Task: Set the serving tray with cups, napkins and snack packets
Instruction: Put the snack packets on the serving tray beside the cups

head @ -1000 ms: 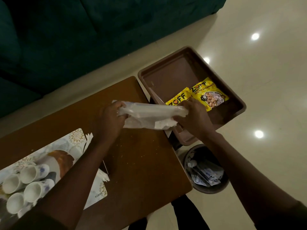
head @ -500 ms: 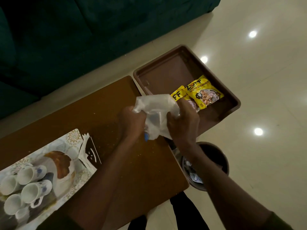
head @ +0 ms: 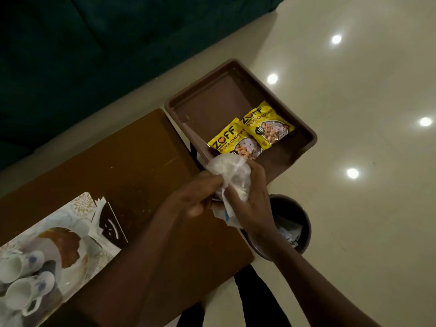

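Note:
A brown serving tray (head: pixel 212 109) sits just past the right end of the wooden table, with two yellow snack packets (head: pixel 266 125) lying side by side in its near half. Over the table's right end, my left hand (head: pixel 198 197) and my right hand (head: pixel 256 204) both grip a crumpled clear plastic wrapper (head: pixel 232 178), bunched into a ball between them. White cups with blue flowers (head: pixel 22 277) lie on their sides on a patterned mat at the bottom left. A dark napkin holder (head: pixel 111 223) with white napkins stands beside them.
The wooden table (head: pixel 132 161) runs from the left to the middle. A round dark bin (head: pixel 291 223) holding scraps stands on the pale floor below the tray, under my right wrist. A dark green sofa (head: pixel 94 43) fills the top left.
The wrapper, stretched wide between my hands a second ago, is now crumpled into a tight ball. Both hands have come together, and the second packet in the tray is uncovered.

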